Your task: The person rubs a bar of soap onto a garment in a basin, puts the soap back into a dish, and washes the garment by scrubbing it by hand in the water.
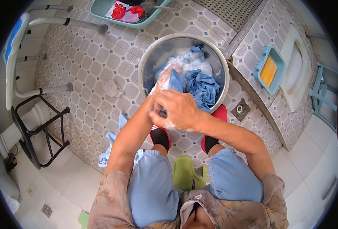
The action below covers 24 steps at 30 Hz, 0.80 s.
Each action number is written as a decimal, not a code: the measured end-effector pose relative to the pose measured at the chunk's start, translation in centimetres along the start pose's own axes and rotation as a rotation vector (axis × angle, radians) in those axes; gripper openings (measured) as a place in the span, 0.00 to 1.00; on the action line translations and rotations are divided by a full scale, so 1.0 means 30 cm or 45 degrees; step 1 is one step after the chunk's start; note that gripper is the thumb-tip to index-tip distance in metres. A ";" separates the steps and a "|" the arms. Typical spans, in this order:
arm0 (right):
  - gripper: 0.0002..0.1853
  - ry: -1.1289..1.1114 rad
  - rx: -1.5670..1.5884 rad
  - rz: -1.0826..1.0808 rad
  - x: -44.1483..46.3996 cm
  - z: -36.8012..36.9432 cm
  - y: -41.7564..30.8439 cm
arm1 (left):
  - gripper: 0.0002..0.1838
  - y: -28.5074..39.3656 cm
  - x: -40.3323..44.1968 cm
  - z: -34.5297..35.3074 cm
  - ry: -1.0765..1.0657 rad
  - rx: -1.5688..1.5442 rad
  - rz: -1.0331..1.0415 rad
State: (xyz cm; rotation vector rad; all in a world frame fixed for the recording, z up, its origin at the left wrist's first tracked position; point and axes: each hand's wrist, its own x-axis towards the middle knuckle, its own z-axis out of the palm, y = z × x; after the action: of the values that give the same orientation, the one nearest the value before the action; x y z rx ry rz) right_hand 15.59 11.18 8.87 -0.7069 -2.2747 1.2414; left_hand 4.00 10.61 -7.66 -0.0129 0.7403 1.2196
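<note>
Just beyond the right hand (178, 110) and its curled fingers (162, 100), wet blue cloth (202, 87) lies bunched in one metal basin (147, 63); whether they pinch anything I cannot tell. That hand crosses above the left forearm (128, 139). Farther, the left hand (164, 79) is among suds (187, 58), its fingers' state hidden; beyond them, one teal tub (132, 24).

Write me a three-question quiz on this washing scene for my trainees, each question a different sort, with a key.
1. Which of the person's hands is down among the suds in the basin?
2. True or false: the blue cloth is in the basin, and the red cloth is in the tub.
3. In the picture, the drain lies: (a) left of the basin; (b) inside it; (c) right of it.

Key: 1. The left hand. 2. True. 3. (c).
</note>
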 end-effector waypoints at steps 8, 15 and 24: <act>0.16 0.168 -0.526 0.390 0.121 0.027 0.398 | 0.11 0.064 -0.134 0.293 0.135 0.266 0.108; 0.10 0.149 -0.492 -0.057 0.023 0.072 0.222 | 0.12 -0.029 -0.044 0.040 0.126 1.312 0.228; 0.20 -0.306 0.057 0.450 0.022 -0.043 0.548 | 0.18 0.075 -0.047 0.144 0.672 -0.126 0.275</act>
State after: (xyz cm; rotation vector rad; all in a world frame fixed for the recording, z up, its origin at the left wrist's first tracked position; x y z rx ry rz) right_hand 19.48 20.01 -4.53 -1.0251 -2.3707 1.6098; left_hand 4.07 11.94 -2.78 -0.3563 1.1601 1.4783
